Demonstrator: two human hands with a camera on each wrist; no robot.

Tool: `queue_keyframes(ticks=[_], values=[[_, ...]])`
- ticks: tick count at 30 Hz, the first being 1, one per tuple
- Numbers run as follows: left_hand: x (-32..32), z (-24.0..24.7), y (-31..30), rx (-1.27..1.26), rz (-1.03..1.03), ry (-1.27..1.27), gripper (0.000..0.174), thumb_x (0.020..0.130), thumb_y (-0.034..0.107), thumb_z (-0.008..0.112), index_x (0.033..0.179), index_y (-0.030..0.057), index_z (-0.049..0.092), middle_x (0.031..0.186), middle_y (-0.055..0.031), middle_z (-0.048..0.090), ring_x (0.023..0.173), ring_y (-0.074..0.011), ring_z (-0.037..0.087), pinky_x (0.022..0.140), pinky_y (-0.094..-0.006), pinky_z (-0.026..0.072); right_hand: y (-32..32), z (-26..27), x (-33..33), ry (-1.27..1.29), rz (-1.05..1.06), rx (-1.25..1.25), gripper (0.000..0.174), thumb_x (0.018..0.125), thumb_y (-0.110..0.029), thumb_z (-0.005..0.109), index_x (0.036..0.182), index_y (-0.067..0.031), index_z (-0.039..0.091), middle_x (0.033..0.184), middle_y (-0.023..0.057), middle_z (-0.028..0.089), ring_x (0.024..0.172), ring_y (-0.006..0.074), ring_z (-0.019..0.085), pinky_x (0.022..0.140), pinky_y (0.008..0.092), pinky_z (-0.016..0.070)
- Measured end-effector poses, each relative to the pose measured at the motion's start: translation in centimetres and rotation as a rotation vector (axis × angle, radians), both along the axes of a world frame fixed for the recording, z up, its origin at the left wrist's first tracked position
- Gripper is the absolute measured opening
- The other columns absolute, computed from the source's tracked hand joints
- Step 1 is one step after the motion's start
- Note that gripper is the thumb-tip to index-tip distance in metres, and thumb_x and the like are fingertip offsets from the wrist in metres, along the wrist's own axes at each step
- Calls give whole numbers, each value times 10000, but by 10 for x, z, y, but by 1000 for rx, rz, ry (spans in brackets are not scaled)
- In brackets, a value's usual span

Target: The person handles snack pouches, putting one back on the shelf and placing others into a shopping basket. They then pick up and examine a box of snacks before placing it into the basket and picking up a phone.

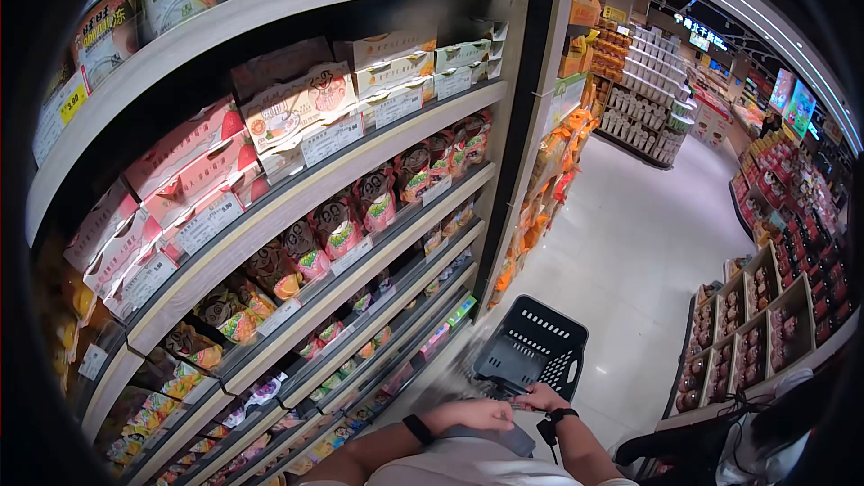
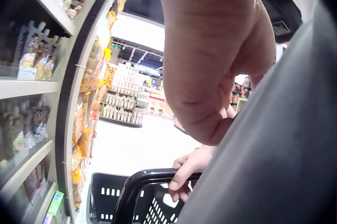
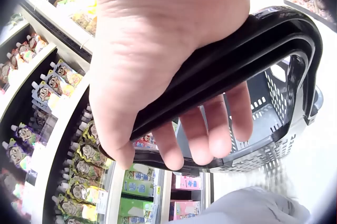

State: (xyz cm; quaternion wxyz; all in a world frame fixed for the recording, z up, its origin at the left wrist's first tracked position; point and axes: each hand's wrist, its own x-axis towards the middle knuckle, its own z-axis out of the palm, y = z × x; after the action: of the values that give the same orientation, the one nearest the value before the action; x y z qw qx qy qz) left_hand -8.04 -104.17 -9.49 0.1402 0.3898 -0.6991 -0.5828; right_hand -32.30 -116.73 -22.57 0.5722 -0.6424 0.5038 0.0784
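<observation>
A black shopping basket point(image 1: 533, 342) with perforated walls hangs ahead of the person's body, low over the floor. The right hand point(image 1: 542, 398) grips its black handles point(image 3: 231, 58). In the right wrist view, that hand's fingers point(image 3: 197, 140) curl under the handles from the far side, and the basket's visible inside shows no goods. The left hand point(image 1: 486, 414) is in front of the waist, loosely curled, with nothing seen in it. From the left wrist view, it hangs above the handle next to grey cloth point(image 2: 263, 145), which hides part of its fingers.
On the left stands a tall shelf unit point(image 1: 297, 193) with boxed cups point(image 1: 301, 108), pouches point(image 1: 333, 220) and price tags. Orange packets point(image 1: 553, 171) hang past its end. Pale aisle floor point(image 1: 621, 225) runs ahead. Wooden bins point(image 1: 756, 324) and another person's dark clothing point(image 1: 693, 436) are to the right.
</observation>
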Motion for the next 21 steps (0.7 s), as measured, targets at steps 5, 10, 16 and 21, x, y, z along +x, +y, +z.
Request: queue_keyframes(ticks=[5, 10, 16, 21], values=[[74, 75, 4, -134, 429, 242, 229, 981, 208, 639, 1116, 27, 600, 780, 8, 606, 695, -63, 554, 618, -241, 463, 5, 7, 4, -13, -19, 12, 352, 765, -392, 787, 665, -71, 683, 592, -13, 602, 546, 90, 561, 540, 253, 443], [151, 201, 36, -613, 1101, -44, 85, 912, 57, 677, 977, 4, 690, 795, 16, 632, 695, -50, 545, 652, -207, 471, -1, 5, 1, 5, 9, 59, 402, 742, -445, 798, 763, -55, 702, 652, 0, 623, 591, 107, 579, 549, 268, 451], [198, 272, 80, -1213, 1476, -240, 58, 849, -3, 697, 898, -17, 669, 764, -70, 642, 654, -115, 569, 611, -247, 454, -44, 56, 19, 399, 110, 372, 802, 660, -648, 819, 1182, -55, 678, 1069, 111, 633, 877, 220, 594, 804, 348, 494], [231, 300, 99, -1721, 1498, -736, 107, 796, -77, 665, 893, -31, 657, 732, -102, 626, 622, -231, 551, 569, -315, 427, -168, 160, 63, 161, 405, -378, 613, 797, -541, 744, 1173, -61, 693, 1115, 141, 715, 1068, 283, 658, 933, 368, 506]])
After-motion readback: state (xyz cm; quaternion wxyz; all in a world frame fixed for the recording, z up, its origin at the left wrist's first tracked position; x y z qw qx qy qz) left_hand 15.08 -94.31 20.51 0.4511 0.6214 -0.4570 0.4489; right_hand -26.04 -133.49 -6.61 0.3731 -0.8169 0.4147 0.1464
